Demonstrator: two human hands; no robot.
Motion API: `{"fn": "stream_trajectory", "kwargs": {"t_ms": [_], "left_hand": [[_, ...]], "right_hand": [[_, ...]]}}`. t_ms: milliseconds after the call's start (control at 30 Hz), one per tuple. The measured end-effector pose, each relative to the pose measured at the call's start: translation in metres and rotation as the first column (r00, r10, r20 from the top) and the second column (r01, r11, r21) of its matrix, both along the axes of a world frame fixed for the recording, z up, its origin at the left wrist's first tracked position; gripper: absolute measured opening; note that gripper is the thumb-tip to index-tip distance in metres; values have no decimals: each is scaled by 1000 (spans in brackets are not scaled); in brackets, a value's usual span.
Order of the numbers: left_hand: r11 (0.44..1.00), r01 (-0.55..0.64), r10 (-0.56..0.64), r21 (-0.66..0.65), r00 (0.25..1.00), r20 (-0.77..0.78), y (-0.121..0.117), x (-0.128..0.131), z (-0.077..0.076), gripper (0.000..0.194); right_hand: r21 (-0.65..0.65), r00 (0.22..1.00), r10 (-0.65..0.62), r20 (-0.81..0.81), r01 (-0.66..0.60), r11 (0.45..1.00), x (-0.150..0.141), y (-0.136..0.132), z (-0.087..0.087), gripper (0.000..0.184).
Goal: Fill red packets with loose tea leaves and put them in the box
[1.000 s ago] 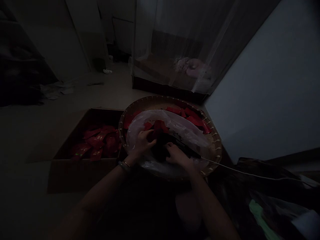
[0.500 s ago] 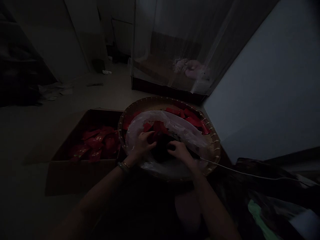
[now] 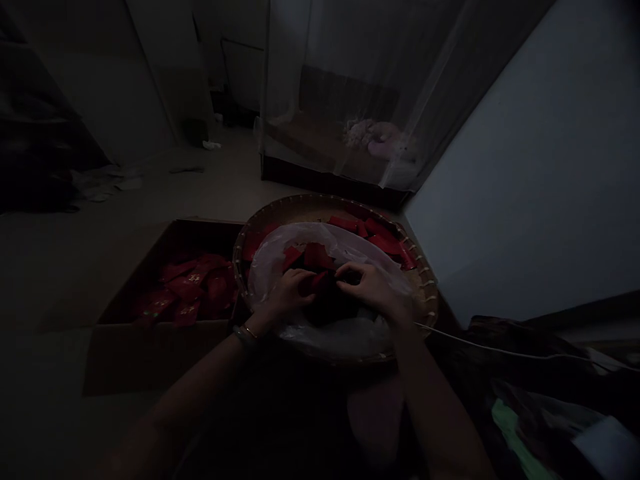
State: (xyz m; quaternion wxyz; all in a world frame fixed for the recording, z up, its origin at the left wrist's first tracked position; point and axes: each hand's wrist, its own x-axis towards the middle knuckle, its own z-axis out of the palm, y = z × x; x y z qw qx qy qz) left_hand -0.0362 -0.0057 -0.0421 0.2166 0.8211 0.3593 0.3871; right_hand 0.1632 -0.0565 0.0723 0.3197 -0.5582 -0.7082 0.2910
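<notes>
My left hand (image 3: 290,295) is closed round a small red packet (image 3: 316,283), held over a dark area inside a clear plastic bag (image 3: 267,257). Close to the packet's right side, my right hand (image 3: 367,288) has its thumb and fingers drawn together in a pinch; whatever is between them is too dark to make out. More red pieces (image 3: 318,255) lie just beyond my hands in the bag. The bag rests in a round woven tray (image 3: 427,283), and red packets (image 3: 383,239) lie along its far right side.
Left of the tray stands an open cardboard box (image 3: 145,357) with several printed red packets (image 3: 187,288) inside. A white cord (image 3: 480,341) runs off to the right. A netted bed (image 3: 330,172) stands behind, and a pale wall (image 3: 530,173) rises at right. The room is very dim.
My right hand has risen slightly and moved right, turning its pinched fingers toward the packet. The red packet in my left hand now shows more clearly, a little lower and further right.
</notes>
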Motion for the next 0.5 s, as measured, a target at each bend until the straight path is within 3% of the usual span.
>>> {"fn": "stream_trajectory", "kwargs": {"t_ms": [167,500], "left_hand": [[1000,3,-3,4,1000,9,0,-1,-3,43],[1000,2,-2,-11,1000,8,1,-1,-2,46]], "right_hand": [[34,974,95,208,-104,994,-12,8,5,19],[103,909,78,408,-131,986,-14,16,-6,29]]}}
